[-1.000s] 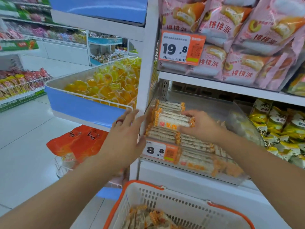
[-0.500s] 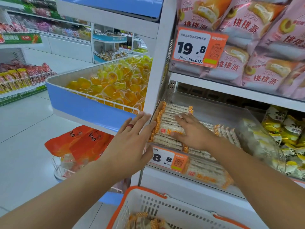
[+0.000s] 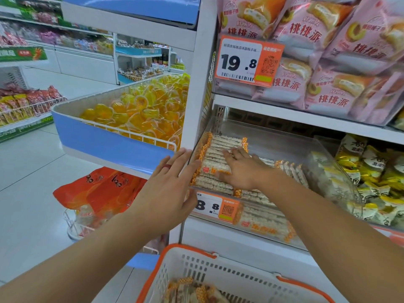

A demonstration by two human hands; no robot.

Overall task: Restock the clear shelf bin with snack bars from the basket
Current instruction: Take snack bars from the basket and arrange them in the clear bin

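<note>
My right hand (image 3: 240,169) presses flat, fingers straight, on the snack bars (image 3: 215,158); left hand (image 3: 168,193) spread wide. They seem light, crinkly, slippery; I'd grip mid-wrapper.

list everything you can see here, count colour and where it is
clear shelf bin: one, transparent, on the middle shelf
snack bars: a stack, count unclear, white with orange ends, at the bin's left end; more lie behind its front wall
basket: one, white with orange rim, bottom centre, holding more bars
price tags: two, orange and white, 19.8 on the top shelf edge, 8.8 on the bin front
pink cake packs: many, top shelf
yellow packets: many, right of the bin
jelly cups: many, yellow-orange, in the blue tray on the left
orange bags: a few, below that tray
left hand: open, with a red ring, against the bin's left end
right hand: flat on the stacked bars
</note>
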